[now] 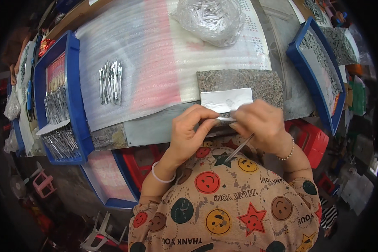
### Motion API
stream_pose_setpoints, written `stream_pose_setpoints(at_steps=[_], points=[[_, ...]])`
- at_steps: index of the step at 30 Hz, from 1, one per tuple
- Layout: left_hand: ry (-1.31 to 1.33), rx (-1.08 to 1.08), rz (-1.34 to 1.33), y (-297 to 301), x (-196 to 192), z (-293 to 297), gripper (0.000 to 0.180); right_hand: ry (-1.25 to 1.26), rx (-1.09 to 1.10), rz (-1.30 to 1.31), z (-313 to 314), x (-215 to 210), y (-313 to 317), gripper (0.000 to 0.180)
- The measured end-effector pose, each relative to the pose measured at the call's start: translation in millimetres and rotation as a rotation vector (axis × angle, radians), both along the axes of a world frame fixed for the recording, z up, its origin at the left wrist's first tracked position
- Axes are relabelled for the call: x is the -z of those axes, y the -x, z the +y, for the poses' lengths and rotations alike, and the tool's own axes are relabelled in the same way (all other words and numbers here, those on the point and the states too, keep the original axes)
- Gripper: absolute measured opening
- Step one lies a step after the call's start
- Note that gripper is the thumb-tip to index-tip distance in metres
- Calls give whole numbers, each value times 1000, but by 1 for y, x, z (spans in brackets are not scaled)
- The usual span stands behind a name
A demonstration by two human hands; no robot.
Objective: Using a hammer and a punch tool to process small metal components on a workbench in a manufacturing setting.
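My left hand [193,131] pinches one end of a small slender white piece [226,119] between thumb and forefinger, just in front of the granite slab's near edge. Close against its other end is my right hand [260,126], fingers curled and partly blurred. A thin metal tool resembling tweezers [240,148] sticks out below the right palm, its tip slanting down toward my shirt. Behind both hands a white folded pad [227,99] lies on the speckled granite slab [241,80]. Whether the right fingertips also touch the white piece is hard to see.
An open plastic bag [233,35] of white pieces sits on foam sheeting [155,54], with a bunch of slim silvery pieces [110,83] to its left. Blue trays [76,96] of similar pieces flank the bench; another blue tray [300,59] is at right. Red stools [308,140] stand below.
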State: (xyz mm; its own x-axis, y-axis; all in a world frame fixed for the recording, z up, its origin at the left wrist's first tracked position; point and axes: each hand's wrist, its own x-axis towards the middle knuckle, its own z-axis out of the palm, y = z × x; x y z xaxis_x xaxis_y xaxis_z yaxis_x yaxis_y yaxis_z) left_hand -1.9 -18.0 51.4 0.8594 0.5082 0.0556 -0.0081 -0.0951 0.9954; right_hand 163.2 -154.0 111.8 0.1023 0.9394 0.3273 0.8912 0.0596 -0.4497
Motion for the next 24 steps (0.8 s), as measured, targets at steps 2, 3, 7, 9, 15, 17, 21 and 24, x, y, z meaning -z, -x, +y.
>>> stream_pose_setpoints(at_steps=[2, 3, 7, 9, 15, 17, 21, 24], points=[[-158, -69, -41, -9, 13, -2, 12, -72, 104, 60, -4, 0, -11, 26], [-317, -136, -76, -12, 22, -3, 12, -127, 119, 137, -7, 0, -16, 31], [-588, -199, -90, -17, 36, -3, 15, -80, 227, 426, -10, 3, -12, 50], [-610, -195, -65, -16, 37, -4, 15, -45, 198, 573, -9, 18, -7, 44], [-646, -178, 4, -15, 39, -2, 15, 109, 310, 660, -8, 0, 3, 46], [-632, -166, 1, -11, 38, -2, 14, 146, 154, 342, 0, 11, 4, 28], [-560, -175, -12, -16, 42, 4, 16, -9, 45, 398, 13, 45, -2, 25], [-438, -184, -16, 0, 46, 4, 16, 123, 50, 414, 15, 39, 0, 49]])
